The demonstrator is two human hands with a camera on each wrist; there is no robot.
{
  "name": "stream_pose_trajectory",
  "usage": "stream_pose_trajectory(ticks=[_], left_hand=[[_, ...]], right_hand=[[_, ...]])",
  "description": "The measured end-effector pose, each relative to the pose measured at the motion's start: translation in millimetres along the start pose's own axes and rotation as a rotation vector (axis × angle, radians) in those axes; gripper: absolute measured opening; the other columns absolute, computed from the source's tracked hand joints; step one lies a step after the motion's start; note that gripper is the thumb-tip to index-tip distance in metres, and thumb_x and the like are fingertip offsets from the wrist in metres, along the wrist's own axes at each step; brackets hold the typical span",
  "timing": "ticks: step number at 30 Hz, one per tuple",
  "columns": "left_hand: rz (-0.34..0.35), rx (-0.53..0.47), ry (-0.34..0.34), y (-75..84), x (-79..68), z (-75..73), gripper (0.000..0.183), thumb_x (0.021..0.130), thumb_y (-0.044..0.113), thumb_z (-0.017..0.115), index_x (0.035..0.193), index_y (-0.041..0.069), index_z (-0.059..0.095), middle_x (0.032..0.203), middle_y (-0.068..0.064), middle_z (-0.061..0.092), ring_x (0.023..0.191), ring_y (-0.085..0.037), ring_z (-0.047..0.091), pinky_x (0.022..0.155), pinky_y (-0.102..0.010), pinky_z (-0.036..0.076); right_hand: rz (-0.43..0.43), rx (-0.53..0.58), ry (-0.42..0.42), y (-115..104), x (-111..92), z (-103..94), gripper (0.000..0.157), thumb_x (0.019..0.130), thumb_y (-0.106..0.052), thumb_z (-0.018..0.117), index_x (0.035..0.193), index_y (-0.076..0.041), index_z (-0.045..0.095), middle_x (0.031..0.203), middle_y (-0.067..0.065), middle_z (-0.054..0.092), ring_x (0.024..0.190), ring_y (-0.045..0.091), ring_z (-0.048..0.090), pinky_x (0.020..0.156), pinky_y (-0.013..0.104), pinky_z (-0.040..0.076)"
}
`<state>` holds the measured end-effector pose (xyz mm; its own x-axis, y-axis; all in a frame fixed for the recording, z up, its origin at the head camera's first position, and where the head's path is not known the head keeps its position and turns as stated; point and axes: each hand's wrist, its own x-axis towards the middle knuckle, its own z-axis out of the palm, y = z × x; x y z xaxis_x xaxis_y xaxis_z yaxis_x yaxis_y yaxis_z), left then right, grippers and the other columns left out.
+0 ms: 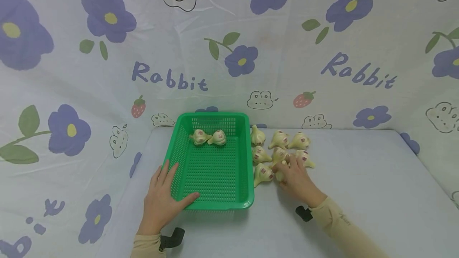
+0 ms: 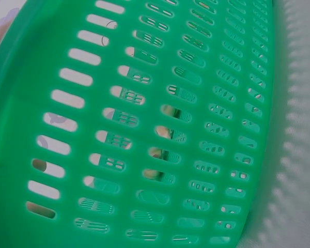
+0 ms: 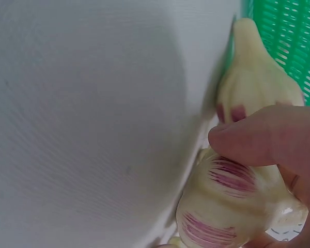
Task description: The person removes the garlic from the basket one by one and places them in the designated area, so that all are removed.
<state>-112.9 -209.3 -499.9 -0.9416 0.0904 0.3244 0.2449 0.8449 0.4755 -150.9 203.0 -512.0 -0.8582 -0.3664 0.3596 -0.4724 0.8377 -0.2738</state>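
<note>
My right hand (image 1: 298, 180) pinches a garlic bulb (image 3: 217, 204) between thumb and fingers, low over the table beside the green basket. In the right wrist view the thumb (image 3: 263, 135) lies across its pale, purple-streaked skin. Another garlic bulb (image 3: 256, 77) sits just beyond the thumb, close to the basket wall. My left hand (image 1: 161, 200) rests with spread fingers on the near left corner of the green plastic basket (image 1: 250, 162). Two garlic bulbs, one on the left (image 1: 199, 137) and one on the right (image 1: 218, 137), lie at the basket's far end.
Several more garlic bulbs stand in rough rows right of the basket, including a far-right one (image 1: 299, 141) and a near-left one (image 1: 263, 173). A white cloth with purple flowers (image 1: 242, 61) hangs behind the white table (image 1: 362, 194). The perforated basket wall (image 2: 144, 124) fills the left wrist view.
</note>
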Motion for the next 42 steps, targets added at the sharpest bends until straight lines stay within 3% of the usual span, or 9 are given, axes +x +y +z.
stream_pose_trajectory(ticks=[25,36,42], left_hand=[[0.003,-0.004,0.015,-0.7,0.1,0.6,0.109,0.076,0.069,0.081,0.161,0.013,0.041,0.171,-0.016,0.029,0.155,-0.045,0.026,0.103,-0.074,0.046],[0.003,-0.001,0.021,0.1,0.2,0.3,0.108,0.077,0.069,0.081,0.161,0.013,0.042,0.170,-0.017,0.030,0.155,-0.045,0.027,0.103,-0.074,0.046],[0.000,-0.004,0.017,0.7,1.2,0.1,0.109,0.076,0.069,0.081,0.160,0.012,0.042,0.170,-0.017,0.030,0.155,-0.045,0.027,0.103,-0.074,0.045]], right_hand=[[0.024,0.021,-0.019,6.7,-0.4,11.2,0.037,0.078,0.008,0.082,0.108,-0.012,0.074,0.107,0.015,0.052,0.103,0.036,0.046,0.085,0.047,0.040],[0.050,0.011,-0.054,5.8,3.5,0.5,0.040,0.080,0.001,0.082,0.117,-0.012,0.072,0.120,0.027,0.056,0.109,0.041,0.052,0.085,0.053,0.050],[0.056,0.032,-0.053,5.4,7.0,-11.9,0.041,0.082,-0.002,0.082,0.121,-0.007,0.070,0.119,0.026,0.054,0.104,0.040,0.053,0.077,0.049,0.053]])
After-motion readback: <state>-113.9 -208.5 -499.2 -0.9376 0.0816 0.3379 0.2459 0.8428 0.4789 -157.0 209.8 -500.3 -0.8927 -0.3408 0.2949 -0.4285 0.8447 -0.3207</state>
